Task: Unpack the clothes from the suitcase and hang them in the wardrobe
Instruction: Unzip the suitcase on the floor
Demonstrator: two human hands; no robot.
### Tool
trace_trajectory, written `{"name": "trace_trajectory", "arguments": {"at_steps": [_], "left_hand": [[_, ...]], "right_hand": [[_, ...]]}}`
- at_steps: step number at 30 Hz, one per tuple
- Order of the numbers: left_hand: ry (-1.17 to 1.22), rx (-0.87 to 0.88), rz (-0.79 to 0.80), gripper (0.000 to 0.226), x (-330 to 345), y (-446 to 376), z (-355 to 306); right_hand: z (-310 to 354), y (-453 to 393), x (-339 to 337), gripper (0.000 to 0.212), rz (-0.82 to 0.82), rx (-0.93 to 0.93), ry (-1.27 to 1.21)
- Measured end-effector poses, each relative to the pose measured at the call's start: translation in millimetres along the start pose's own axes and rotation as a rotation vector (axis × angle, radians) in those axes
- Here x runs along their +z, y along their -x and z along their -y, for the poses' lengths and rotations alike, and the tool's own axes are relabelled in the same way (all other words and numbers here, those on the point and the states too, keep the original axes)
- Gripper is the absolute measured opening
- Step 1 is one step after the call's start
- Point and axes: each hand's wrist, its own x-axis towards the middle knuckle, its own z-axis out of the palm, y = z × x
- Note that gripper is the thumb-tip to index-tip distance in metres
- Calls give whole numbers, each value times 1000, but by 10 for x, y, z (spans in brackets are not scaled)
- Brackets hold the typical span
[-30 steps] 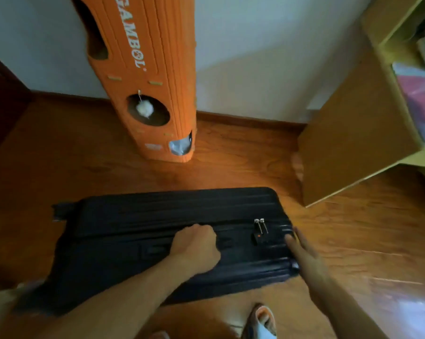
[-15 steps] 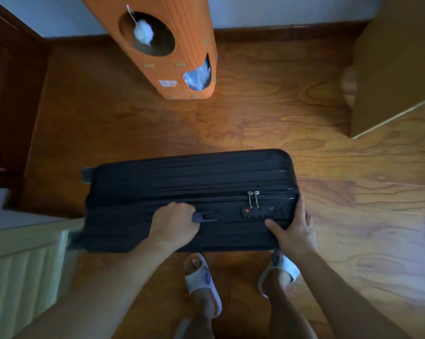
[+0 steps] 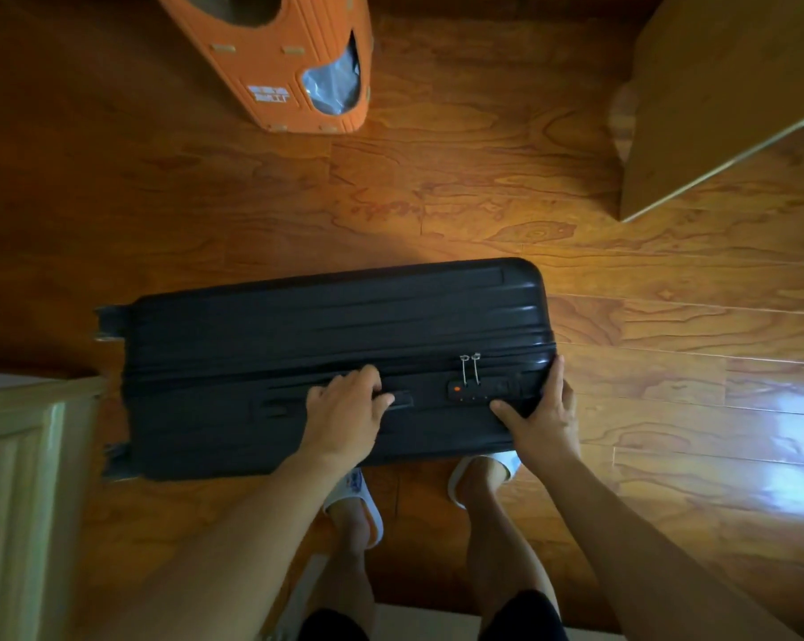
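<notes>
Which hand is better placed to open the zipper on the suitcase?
Probably the right hand: it holds the suitcase corner beside the zipper pulls. The left hand grips the handle, farther away.

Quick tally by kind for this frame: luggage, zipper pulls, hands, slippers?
Black suitcase: 1
Zipper pulls: 2
Hands: 2, left hand, right hand
White slippers: 2
Total: 7
</notes>
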Motion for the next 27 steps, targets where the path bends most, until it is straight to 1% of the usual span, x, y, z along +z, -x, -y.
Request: {"name": "trace_trajectory", "arguments": {"at_steps": [2, 4, 7, 9, 11, 15, 17, 18, 20, 21, 22, 23, 25, 27], "left_hand": [[44, -46, -2, 10, 64, -47, -96], [63, -30, -23, 12, 110, -56, -75], [27, 76, -65, 28, 174, 41, 111], [-12, 134, -101, 35, 210, 90, 190], [-19, 139, -110, 34, 239, 87, 189], [62, 102, -94, 28, 279, 28, 144], [41, 113, -102, 25, 305, 34, 145], [34, 115, -111, 24, 307, 48, 148], [21, 115, -111, 25, 279, 64, 140], [18, 111, -99, 26, 255, 67, 138], [19, 105, -89, 27, 232, 72, 142], [21, 102, -88, 28, 212, 85, 148], [14, 92, -116, 31, 181, 144, 151], [-3, 75, -151, 33, 177, 217, 161]], "right_hand": [[-2, -18, 5, 116, -2, 0, -3], [4, -29, -6, 116, 6, -6, 16], [-1, -24, -36, 116, 27, -6, 30], [2, -4, -55, 116, 38, -6, 30], [-3, -5, -73, 116, 40, -8, 30], [12, -13, -127, 110, 92, -5, 52], [56, 37, -163, 98, 43, -6, 121], [97, 84, -175, 87, -30, -40, 155], [192, 171, -168, 55, -187, -185, 172], [247, 195, -144, 39, -218, -253, 176], [307, 204, -108, 28, -208, -293, 187], [362, 193, -62, 23, -177, -306, 199], [484, 145, 26, 27, -120, -287, 211], [613, 83, 94, 30, -100, -230, 218]]}}
